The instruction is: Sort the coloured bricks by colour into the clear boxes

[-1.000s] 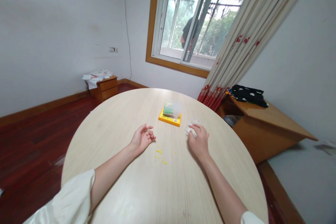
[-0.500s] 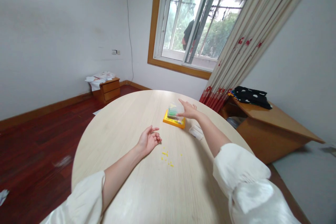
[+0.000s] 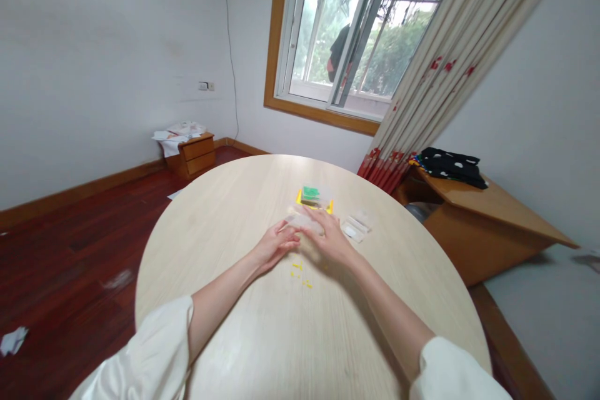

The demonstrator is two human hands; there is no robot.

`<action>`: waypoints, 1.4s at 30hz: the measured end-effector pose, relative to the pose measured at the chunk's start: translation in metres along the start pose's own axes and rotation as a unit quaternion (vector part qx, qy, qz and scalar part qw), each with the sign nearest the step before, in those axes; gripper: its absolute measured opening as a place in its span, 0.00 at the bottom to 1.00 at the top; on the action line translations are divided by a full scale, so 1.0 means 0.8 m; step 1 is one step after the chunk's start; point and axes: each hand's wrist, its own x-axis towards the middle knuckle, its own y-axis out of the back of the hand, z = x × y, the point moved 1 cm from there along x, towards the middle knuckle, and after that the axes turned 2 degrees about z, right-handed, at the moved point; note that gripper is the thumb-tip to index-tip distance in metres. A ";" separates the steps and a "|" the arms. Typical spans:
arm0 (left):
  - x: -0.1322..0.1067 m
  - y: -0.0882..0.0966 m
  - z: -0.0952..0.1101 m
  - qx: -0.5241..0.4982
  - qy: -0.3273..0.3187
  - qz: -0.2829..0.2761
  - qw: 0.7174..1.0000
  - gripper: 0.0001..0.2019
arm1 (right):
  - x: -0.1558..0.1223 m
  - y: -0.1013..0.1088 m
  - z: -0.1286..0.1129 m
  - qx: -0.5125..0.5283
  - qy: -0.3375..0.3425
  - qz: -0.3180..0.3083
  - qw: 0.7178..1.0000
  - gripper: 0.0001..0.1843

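My right hand [image 3: 328, 240] is closed on a small clear plastic box [image 3: 300, 221] just above the round wooden table [image 3: 234, 212]; the hand is blurred by motion. Beside it lies my left hand [image 3: 276, 245], palm turned inward, fingers loosely apart, its fingertips at the clear box. Behind both hands a yellow tray [image 3: 330, 205] carries green pieces [image 3: 310, 193]. A few tiny yellow bits [image 3: 300, 276] are scattered on the table just below my hands.
A small clear packet [image 3: 356, 227] lies right of the hands. A low wooden cabinet [image 3: 487, 206] with a black dotted cloth [image 3: 450, 165] stands at the right. There is a small drawer unit [image 3: 194, 153] by the left wall. A curtain hangs beside the window.
My right hand left the packet, reached to the yellow tray, and came back toward my left hand with the clear box. The left hand shifted slightly to meet it.
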 end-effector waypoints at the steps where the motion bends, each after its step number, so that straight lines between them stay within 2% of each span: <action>1: -0.002 -0.002 0.000 -0.001 -0.004 -0.024 1.000 0.25 | -0.013 -0.005 -0.007 0.010 0.002 -0.001 1.000 0.26; 3: -0.005 -0.006 0.000 -0.004 -0.007 -0.054 0.999 0.26 | -0.033 -0.013 -0.018 0.013 0.000 0.004 1.000 0.26; 6: -0.007 -0.009 0.000 0.002 0.000 -0.062 0.998 0.27 | -0.047 -0.020 -0.022 -0.025 0.025 0.037 0.999 0.24; 11: -0.010 -0.009 -0.002 0.046 -0.015 -0.022 0.999 0.26 | -0.049 -0.033 -0.017 -0.125 0.137 0.102 0.977 0.20; 16: -0.011 -0.012 -0.001 0.069 -0.033 0.000 0.997 0.24 | -0.046 -0.039 -0.019 -0.178 0.200 0.110 0.957 0.19; 30: -0.009 -0.007 -0.003 0.100 -0.038 0.006 0.994 0.24 | -0.043 -0.027 -0.035 -0.169 0.204 0.099 0.959 0.21; 37: -0.010 -0.005 -0.003 0.114 -0.032 0.007 0.993 0.22 | -0.044 -0.030 -0.027 -0.159 0.191 0.080 0.965 0.21; 42: -0.013 -0.011 0.002 0.094 -0.029 0.011 0.995 0.26 | -0.045 -0.019 -0.016 -0.113 0.116 0.109 0.981 0.24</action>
